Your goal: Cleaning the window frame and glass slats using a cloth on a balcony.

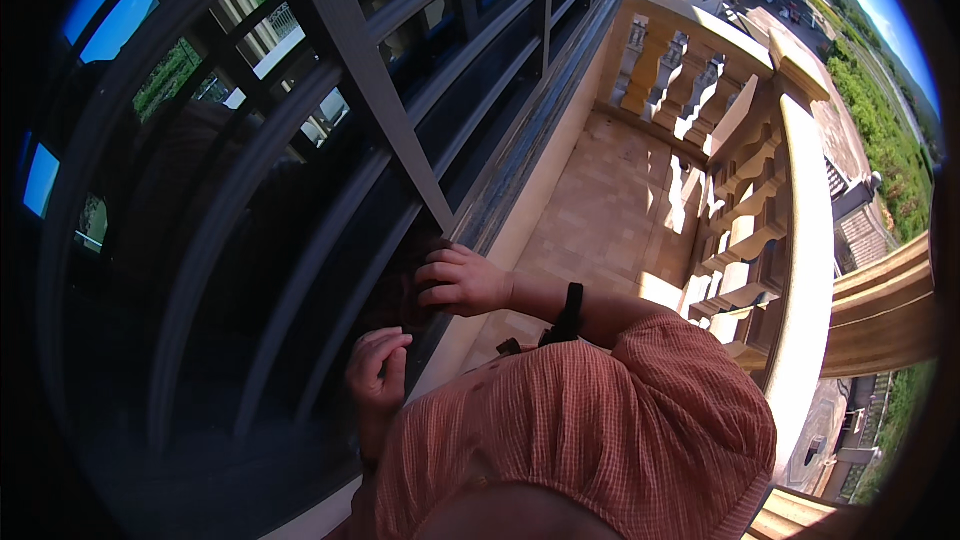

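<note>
My right hand (465,282), with a black band (573,309) on its wrist, reaches across to the lower edge of a dark window (315,240). Its fingers are bent and slightly spread by the glass; whether they touch it or hold anything is hidden. Nearer my body, my left hand (379,369) is raised close to the same pane, fingers curled and thumb apart, with nothing visible between them. Dark metal bars (300,292) cross the window, joined by a flat slanting upright (375,82). A faint reflection of the hands shows in the glass.
A narrow tiled balcony floor (592,187) runs beside the window's dark sill (517,157). A stone balustrade (806,240) with shaped balusters borders it on the right and far end. Buildings and greenery lie beyond.
</note>
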The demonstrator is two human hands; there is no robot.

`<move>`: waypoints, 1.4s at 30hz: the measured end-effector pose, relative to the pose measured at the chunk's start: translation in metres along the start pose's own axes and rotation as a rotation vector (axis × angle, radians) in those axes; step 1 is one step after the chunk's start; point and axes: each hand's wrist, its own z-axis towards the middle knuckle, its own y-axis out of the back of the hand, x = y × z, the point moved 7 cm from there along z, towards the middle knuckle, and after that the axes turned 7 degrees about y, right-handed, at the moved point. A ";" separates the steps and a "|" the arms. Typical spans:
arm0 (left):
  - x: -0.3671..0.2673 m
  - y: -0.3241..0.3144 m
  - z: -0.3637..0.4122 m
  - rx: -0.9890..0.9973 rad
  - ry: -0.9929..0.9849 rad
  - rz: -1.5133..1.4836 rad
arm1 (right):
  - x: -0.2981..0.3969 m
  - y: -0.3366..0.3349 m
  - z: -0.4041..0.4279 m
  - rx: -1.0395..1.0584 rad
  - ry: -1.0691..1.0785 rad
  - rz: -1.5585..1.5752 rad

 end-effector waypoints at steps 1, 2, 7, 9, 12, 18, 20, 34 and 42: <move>-0.006 -0.005 0.012 -0.043 -0.019 0.014 | -0.011 0.007 -0.008 0.023 0.023 -0.023; -0.003 -0.005 0.015 -0.096 -0.027 0.047 | -0.019 0.003 -0.015 0.036 0.049 -0.033; 0.036 -0.023 0.018 -0.245 0.015 0.106 | -0.079 -0.002 -0.069 0.126 -0.028 -0.071; 0.045 -0.036 0.029 -0.241 0.160 0.082 | -0.123 0.016 -0.106 0.122 -0.189 -0.075; 0.060 -0.058 0.040 -0.320 0.225 0.099 | -0.203 0.062 -0.163 -0.043 -0.568 -0.078; 0.075 -0.063 0.041 -0.514 0.487 0.506 | -0.281 0.253 -0.270 -0.437 -1.166 -0.112; 0.088 -0.060 0.039 -0.587 0.546 0.679 | -0.293 0.343 -0.302 -0.560 -1.165 -0.282; 0.103 -0.054 0.023 -0.831 0.750 1.049 | -0.356 0.654 -0.332 -0.988 -0.937 -0.407; 0.090 -0.061 0.041 -0.718 0.910 1.008 | -0.439 0.338 -0.272 -0.844 -1.018 0.289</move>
